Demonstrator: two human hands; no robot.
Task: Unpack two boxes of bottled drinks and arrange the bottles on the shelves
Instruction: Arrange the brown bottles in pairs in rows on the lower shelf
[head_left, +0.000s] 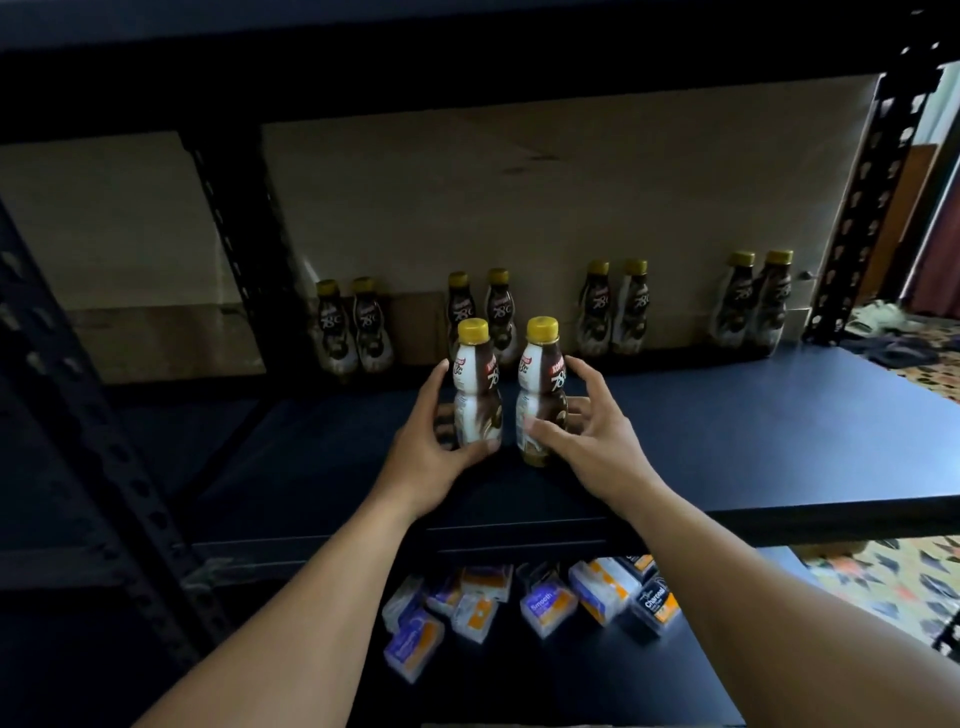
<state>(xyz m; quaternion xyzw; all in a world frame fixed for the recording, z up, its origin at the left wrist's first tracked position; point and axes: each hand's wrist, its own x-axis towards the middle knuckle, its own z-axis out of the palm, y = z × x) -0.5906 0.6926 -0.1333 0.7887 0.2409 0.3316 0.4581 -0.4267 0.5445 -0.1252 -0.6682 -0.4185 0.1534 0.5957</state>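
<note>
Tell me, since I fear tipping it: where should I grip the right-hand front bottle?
Grip the right front bottle at its pinched waist, coming from the right: it stands upright, and the left front bottle crowds its other side.

Labels on the bottles (543, 384) read "78°C", while on the lower shelf (545, 686) a purple pack (546, 603) read "Smooth" and a black pack (653, 603) "Charcoal".

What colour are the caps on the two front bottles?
Yellow caps; head view shows them.
</note>
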